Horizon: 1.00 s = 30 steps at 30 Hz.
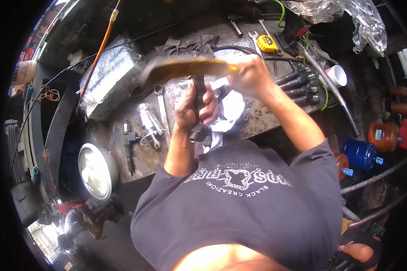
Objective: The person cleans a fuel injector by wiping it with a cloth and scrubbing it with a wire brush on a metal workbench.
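Observation:
My left hand point(185, 108) is wrapped round a dark fuel injector point(199, 97), held upright over the workbench point(262, 117). My right hand point(251, 74) grips the yellow handle of a brush point(181, 70), which is smeared by motion. The brush lies across the injector's top end; its bristles are too blurred to make out. Bunched white cloth point(230, 108) rests on the bench beside my left hand. Left of that hand are a combination wrench point(161, 106), a clear plastic sleeve point(148, 118) and another injector point(129, 147).
Several dark injectors point(298, 86) lie at the right, near a metal pipe point(332, 90) and a white cup point(337, 76). A yellow tape measure point(267, 43) sits behind. At left are a plastic-wrapped block point(111, 77) and a white-lidded container point(95, 171). Another person point(79, 221) is at lower left.

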Each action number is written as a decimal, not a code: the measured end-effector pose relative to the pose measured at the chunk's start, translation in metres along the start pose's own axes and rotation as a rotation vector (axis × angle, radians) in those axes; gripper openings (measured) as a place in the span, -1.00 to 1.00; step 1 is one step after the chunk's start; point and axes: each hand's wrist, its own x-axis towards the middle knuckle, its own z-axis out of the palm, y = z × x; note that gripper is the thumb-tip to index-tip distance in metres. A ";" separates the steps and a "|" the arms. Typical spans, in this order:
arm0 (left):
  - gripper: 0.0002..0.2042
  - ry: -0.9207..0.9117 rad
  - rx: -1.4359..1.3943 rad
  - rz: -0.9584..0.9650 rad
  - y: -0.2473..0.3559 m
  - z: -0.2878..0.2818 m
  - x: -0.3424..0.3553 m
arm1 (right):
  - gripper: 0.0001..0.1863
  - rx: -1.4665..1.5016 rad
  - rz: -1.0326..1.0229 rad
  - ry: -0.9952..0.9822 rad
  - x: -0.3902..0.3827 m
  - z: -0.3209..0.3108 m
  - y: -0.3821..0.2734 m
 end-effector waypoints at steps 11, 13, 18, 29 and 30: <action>-0.52 0.051 -0.067 -0.075 -0.001 -0.019 -0.004 | -0.78 0.235 0.037 0.014 -0.003 -0.005 -0.029; -0.52 0.036 -0.155 -0.075 0.005 -0.004 -0.003 | -0.78 0.026 -0.007 -0.077 -0.010 0.014 0.003; -0.50 -0.084 -0.045 -0.076 0.017 0.013 -0.010 | -0.90 -0.122 0.244 0.021 -0.038 0.016 0.064; -0.57 -0.054 -0.407 -0.073 -0.008 -0.017 0.000 | -0.89 -0.199 0.272 0.098 -0.017 0.016 0.054; -0.57 -0.077 -0.358 -0.071 -0.009 -0.023 0.003 | -0.89 -0.132 0.228 0.141 -0.009 0.010 0.053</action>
